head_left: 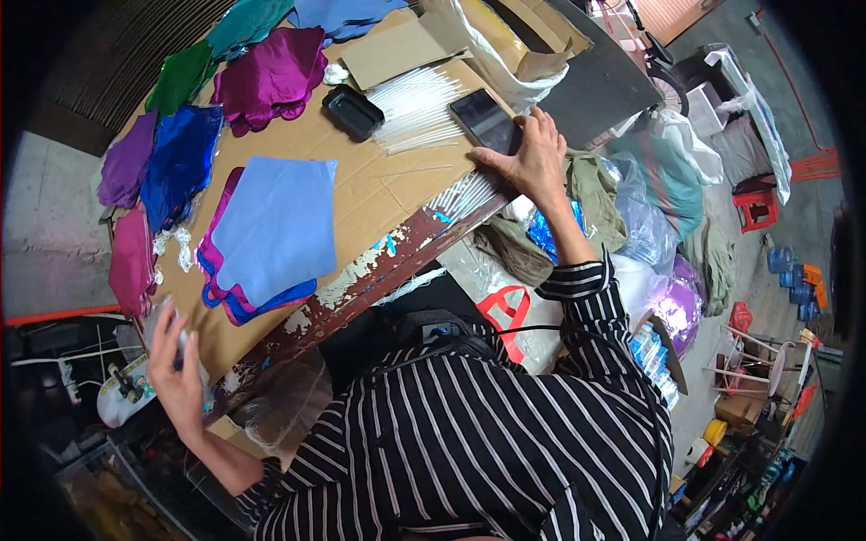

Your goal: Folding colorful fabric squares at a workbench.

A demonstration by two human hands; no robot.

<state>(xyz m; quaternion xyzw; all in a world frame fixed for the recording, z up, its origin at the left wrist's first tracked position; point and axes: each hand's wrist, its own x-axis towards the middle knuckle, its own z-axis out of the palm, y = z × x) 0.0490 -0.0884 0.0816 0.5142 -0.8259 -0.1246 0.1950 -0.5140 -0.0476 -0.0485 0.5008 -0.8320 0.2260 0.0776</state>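
My right hand (534, 160) is at the table's right edge, its thumb and fingers around the near end of a dark smartphone (485, 119). The phone lies beside a spread of thin white sticks (417, 104). Off the table's near left corner, my left hand (178, 374) is raised with its fingers curled about something clear and shiny, which is blurred and partly covered. Between my hands lies a stack of petal-shaped sheets: a light blue one (275, 230) on top, with magenta and dark blue edges showing beneath.
Magenta (271, 79), dark blue (180, 162), green and purple sheet piles line the cardboard-covered tabletop (383, 212)'s far left. A black tray (353, 113) and a cardboard piece (401, 52) sit farther back. Bags (663, 171) crowd the floor at right; a red stool (756, 209) stands beyond.
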